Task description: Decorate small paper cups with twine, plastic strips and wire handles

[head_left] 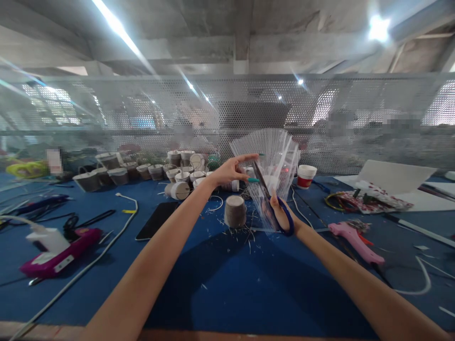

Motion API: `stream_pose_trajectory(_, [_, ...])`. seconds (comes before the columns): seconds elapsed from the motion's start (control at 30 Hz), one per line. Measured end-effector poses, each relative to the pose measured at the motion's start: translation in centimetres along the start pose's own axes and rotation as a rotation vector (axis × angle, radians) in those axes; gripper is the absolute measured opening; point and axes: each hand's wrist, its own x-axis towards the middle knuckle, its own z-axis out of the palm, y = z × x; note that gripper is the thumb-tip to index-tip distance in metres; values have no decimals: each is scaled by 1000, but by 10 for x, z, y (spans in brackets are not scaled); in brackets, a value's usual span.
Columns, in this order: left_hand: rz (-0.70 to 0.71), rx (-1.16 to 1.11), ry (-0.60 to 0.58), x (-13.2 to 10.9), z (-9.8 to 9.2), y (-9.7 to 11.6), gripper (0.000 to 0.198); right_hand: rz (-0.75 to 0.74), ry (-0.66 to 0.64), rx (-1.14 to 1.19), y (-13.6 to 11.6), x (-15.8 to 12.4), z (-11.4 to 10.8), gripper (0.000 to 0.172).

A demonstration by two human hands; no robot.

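My left hand (229, 171) reaches in from the left, its index finger and thumb stretched apart near the tips of the scissors. Whether its other fingers touch the plastic behind them is hidden. Dark blue-handled scissors (286, 221) are in my right hand (280, 215), with the blades pointing up and left. A fan of clear, pleated plastic film (275, 147) stands upright behind the blades and spreads at the top. Below my left hand, a small grey pot (235, 211) sits upside down on the blue table (227, 293), ringed by thin pale scraps.
Several small grey pots (155, 171) are grouped at the back left. A black phone (156, 221) and a purple power strip (60, 253) lie on the left. Stacked paper cups (306, 176), a pink glue gun (357, 242) and cables are on the right. A perforated screen (199, 109) runs along the back.
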Motion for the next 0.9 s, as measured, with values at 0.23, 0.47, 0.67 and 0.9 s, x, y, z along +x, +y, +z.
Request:
stream_pose_trajectory(0.23, [10,-4,-9,0,-1,1,71,-90,31,-92,2,3,-5,60])
stream_pose_trajectory(0.47, [30,10,-39,-1,-3,7,69,-83,23,-136,-2,0,-6,60])
stream_pose_trajectory(0.67, [26,38,-36,-1,-3,8,70,-108,38,-155,4,4,-9,58])
stream_pose_trajectory(0.9, [32,56,-44,-1,-4,8,70,-128,27,-151,9,7,-12,57])
